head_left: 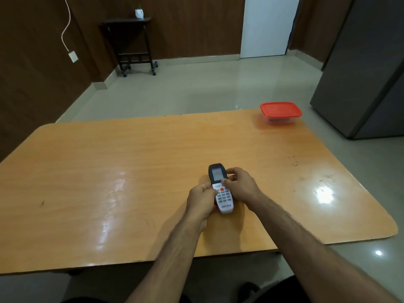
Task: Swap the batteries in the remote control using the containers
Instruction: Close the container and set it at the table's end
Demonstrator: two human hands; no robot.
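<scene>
A glossy orange-brown wooden table with rounded corners (131,182) fills the foreground, showing bright reflections and a few dark specks near its right side. Beyond it stretches a pale, shiny tiled floor (196,88). Against the dark brown panelled wall (32,62) stands a small dark wheeled side table (131,44), with a small white pot holding a green plant (139,12) on top. A white cable (66,29) hangs down to a white wall socket (73,56). A white door (266,27) stands at the back, and a tall grey refrigerator (367,68) at the right.

A glossy orange-brown wooden table (131,171) is holding a red-lidded clear container (281,112) at its far right corner.
</scene>
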